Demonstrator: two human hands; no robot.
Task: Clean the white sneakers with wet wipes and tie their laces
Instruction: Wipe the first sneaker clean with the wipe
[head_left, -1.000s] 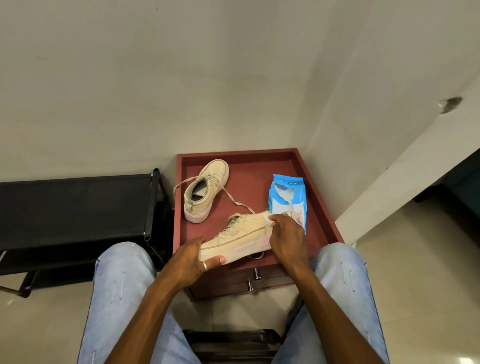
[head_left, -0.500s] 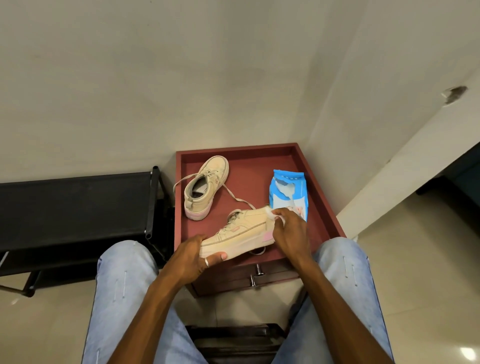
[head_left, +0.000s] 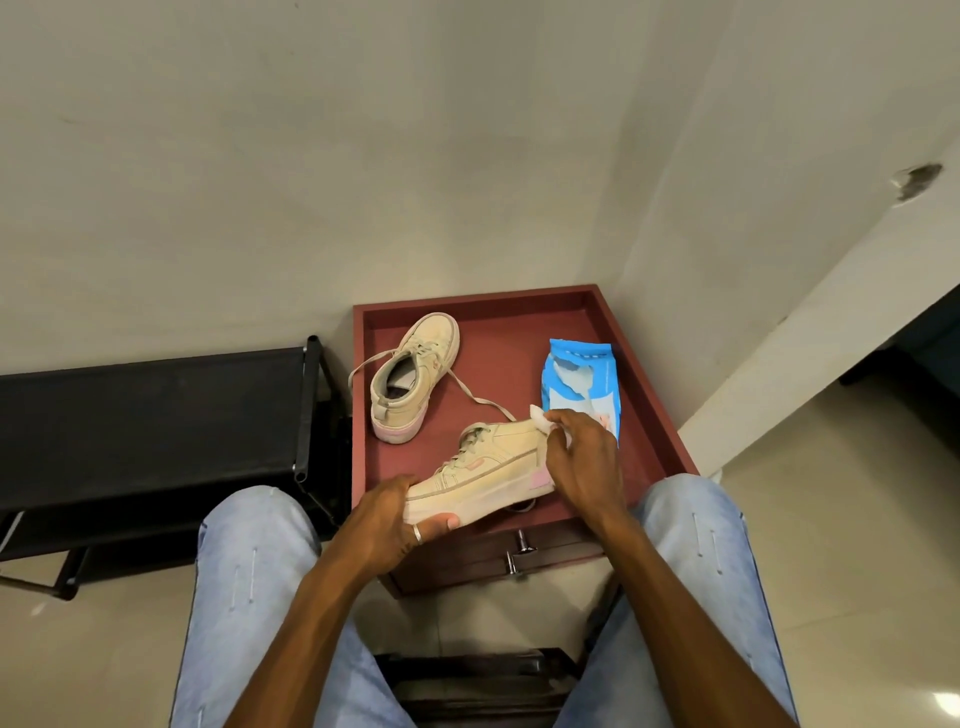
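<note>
Nearest are two knees in pale blue jeans (head_left: 254, 561), with the forearms reaching out between them. The left grip (head_left: 387, 519) is closed round the toe end of the near sneaker (head_left: 488, 473), its thumb under the sole. The shoe lies tipped with its sole edge toward the person, over the front edge of the red worktop (head_left: 498, 332). Whether it touches the surface I cannot tell. The right grip (head_left: 584, 457) sits at the heel end, above the pink patch, its fingers curled on a white wet wipe (head_left: 540, 417) pressed against the top of the heel collar. Below the front edge, two metal drawer handles (head_left: 522, 543) show. Farther back on the worktop, the second sneaker (head_left: 415, 376) stands upright, its toe pointing away. One loose lace (head_left: 478, 397) trails from it toward the held shoe. The blue wipes pack (head_left: 582, 384) lies just beyond the right grip, partly covered by it. A black rack (head_left: 156, 415) stands left of the worktop, against the wall.
</note>
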